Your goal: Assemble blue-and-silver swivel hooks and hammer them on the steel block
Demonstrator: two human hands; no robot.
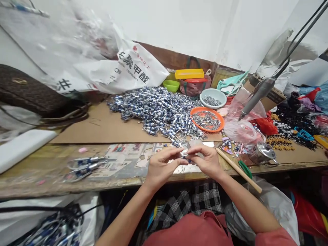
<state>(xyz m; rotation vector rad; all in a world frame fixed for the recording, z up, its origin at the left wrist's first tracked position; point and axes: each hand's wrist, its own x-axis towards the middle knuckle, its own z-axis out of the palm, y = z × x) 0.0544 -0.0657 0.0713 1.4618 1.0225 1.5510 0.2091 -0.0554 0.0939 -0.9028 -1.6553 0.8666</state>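
At the table's front edge, my left hand (162, 166) and my right hand (208, 162) meet fingertip to fingertip. Both are closed in a pinch around a small blue-and-silver metal piece (189, 161), which the fingers mostly cover. Just beyond them a large pile of similar blue-and-silver metal pieces (156, 107) with rings and clips spreads over the cardboard (107, 128). Right of the pile, an orange tray (222, 126) holds small flat silver parts, and a pale blue bowl (224, 97) holds thin metal parts. Several longer blue-and-silver pieces (87, 167) lie to the left.
A power screwdriver (258, 97) hangs at the right. A wooden stick (239, 171) juts over the front edge, near green-handled scissors (245, 169) and a metal mug (261, 152). White bags (135, 68) and a brown handbag (28, 90) stand at the left. A filled sack (51, 229) sits below.
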